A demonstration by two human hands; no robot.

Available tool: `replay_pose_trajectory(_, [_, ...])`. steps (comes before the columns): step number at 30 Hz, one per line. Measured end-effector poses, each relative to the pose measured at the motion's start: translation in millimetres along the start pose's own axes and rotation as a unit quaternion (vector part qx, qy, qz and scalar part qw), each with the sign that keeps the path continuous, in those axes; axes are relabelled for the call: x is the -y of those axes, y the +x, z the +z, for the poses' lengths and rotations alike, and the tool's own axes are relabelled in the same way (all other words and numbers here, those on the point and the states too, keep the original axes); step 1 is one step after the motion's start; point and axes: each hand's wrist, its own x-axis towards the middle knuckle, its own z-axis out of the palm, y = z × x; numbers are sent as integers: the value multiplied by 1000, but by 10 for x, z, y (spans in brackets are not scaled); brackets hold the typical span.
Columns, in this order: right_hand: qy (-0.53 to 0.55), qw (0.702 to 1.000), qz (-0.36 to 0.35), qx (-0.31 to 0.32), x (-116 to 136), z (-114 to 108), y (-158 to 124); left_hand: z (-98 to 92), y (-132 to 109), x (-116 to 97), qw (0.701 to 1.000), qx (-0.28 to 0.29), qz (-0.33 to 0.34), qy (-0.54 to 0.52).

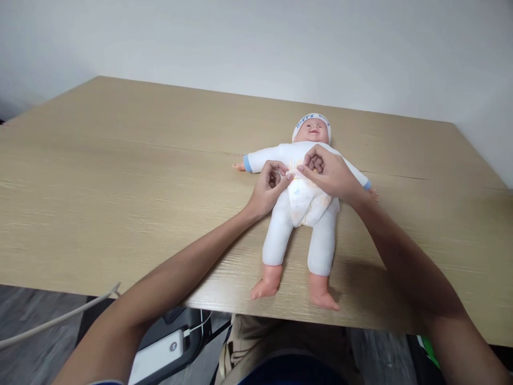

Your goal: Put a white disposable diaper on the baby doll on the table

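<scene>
Hands: both are brought together at the front waist of the white diaper [305,198], with only a narrow gap left between the thumbs
Left hand [267,187]: thumb and forefinger are closed in a pinch at the waist edge, on the left
Right hand [332,170]: fingers are curled and the thumb is pressed to the same edge; the waist seems to be gripped, though the fingertips are partly hidden
Diaper: it is spread over the doll's hips, directly below the fingertips and towards the person; it is touched by both hands, so neither is clearly nearer
Doll [298,151]: it is laid on its back, its long axis run roughly away from the person, head far, feet near the front edge
Cap [313,118]: "Happy" can be read in blue on white; the second word is too blurred to be sure of
Diaper print: pale coloured marks are seen, but no brand can be read
Tabletop [140,214]: the doll is supported by its wood-grain surface
Below the front edge: a white device [158,357] is seen, its round mark unreadable
</scene>
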Motion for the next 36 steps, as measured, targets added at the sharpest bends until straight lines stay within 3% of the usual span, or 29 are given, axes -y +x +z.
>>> replay_pose_trajectory(3, [-48,996,-46,-54,94,-5,-63,-42,-90,-178,994,-45,57,86])
replay_pose_trajectory(5, [-95,987,-86,-101,266,-18,-226,-120,-220,-330,985,-36,110,127])
replay_pose_trajectory(7, [-109,981,-116,-107,472,-22,-502,-231,-393,-470,975,50,149,156])
replay_pose_trajectory(8, [-100,984,-127,-79,563,-17,-669,-291,-486,-527,965,114,161,175])
replay_pose_trajectory(10, [-74,986,-152,5,670,0,-1012,-394,-658,-600,932,232,171,220])
replay_pose_trajectory(12, [-74,978,-170,97,651,15,-1301,-453,-784,-619,910,282,161,257])
replay_pose_trajectory(15, [-95,975,-148,136,462,0,-1527,-435,-856,-568,918,255,123,277])
replay_pose_trajectory(19, [-105,991,-46,63,277,-9,-1516,-267,-788,-468,930,187,73,306])
replay_pose_trajectory(23, [-158,987,25,-19,282,153,-1441,-93,-701,-418,927,142,51,344])
replay_pose_trajectory(28, [-178,983,23,-45,287,342,-1439,-65,-699,-359,921,157,63,350])
replay_pose_trajectory(36, [-151,987,-6,-49,282,364,-1509,-119,-745,-399,941,156,105,280])
